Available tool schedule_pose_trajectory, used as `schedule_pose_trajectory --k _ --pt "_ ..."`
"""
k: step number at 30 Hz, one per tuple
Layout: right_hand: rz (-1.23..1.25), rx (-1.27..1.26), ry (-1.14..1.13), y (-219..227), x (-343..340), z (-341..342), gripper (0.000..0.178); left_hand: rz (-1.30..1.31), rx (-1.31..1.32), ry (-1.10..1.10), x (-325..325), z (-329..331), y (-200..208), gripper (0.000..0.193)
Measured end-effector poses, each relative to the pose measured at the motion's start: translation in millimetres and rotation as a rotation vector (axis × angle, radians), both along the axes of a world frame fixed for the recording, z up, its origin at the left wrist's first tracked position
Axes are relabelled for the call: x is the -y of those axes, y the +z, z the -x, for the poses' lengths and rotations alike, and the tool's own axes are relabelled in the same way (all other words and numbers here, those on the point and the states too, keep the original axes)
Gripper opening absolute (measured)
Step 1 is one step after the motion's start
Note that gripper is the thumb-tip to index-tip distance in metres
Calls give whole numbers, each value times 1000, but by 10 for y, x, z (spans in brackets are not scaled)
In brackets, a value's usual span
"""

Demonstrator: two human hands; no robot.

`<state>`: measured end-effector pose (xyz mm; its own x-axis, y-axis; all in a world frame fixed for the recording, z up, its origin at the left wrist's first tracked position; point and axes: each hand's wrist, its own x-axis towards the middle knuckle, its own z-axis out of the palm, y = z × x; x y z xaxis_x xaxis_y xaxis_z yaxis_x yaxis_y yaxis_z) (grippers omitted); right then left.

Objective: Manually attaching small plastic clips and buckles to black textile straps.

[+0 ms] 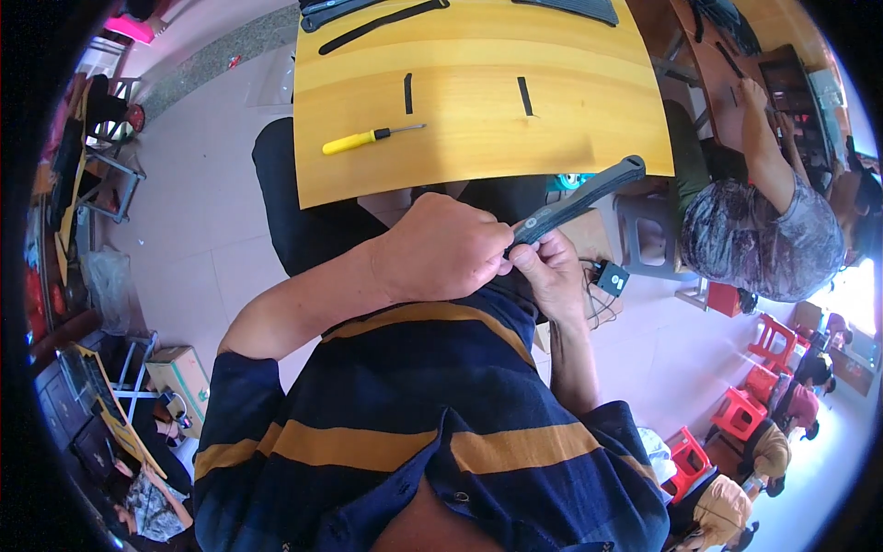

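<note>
Near the left edge of the pale-yellow wood-grained desk (469,147) lies a screwdriver with a smooth yellow plastic handle and thin metal shaft (354,142). Beyond it, by the far left corner, a long, flat, matte black strip (382,27) lies slantwise. A short, narrow black strip (408,94) comes next. Off the near edge, the left hand (441,244) is curled closed at the lower end of a long, slightly bowed dark-grey piece with a rounded tip (579,198); what its fingers pinch is hidden. A second short black strip (524,96) lies flat mid-desk. The right hand (552,271) grips the grey piece between thumb and fingers, tip slanting up toward the near right corner. Work on this piece seems under way, unfinished; the strips on the desk apparently wait, though which are finished cannot be told.
</note>
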<state>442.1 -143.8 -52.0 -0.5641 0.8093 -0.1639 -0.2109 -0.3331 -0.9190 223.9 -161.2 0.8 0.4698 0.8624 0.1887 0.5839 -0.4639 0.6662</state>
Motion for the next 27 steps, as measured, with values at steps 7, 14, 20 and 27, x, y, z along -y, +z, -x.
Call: schedule_pose_trajectory --k 7,14,20,27 --pt "-66 100 49 20 -22 -19 25 -33 -16 -18 -11 -18 20 26" --pt "-10 -43 3 -6 0 23 26 92 146 -12 -90 66 75 5" --pt "-91 87 -58 9 28 69 25 187 129 40 -118 106 73 8" --pt "-247 292 -19 40 6 64 23 132 29 -32 -170 123 32 11"
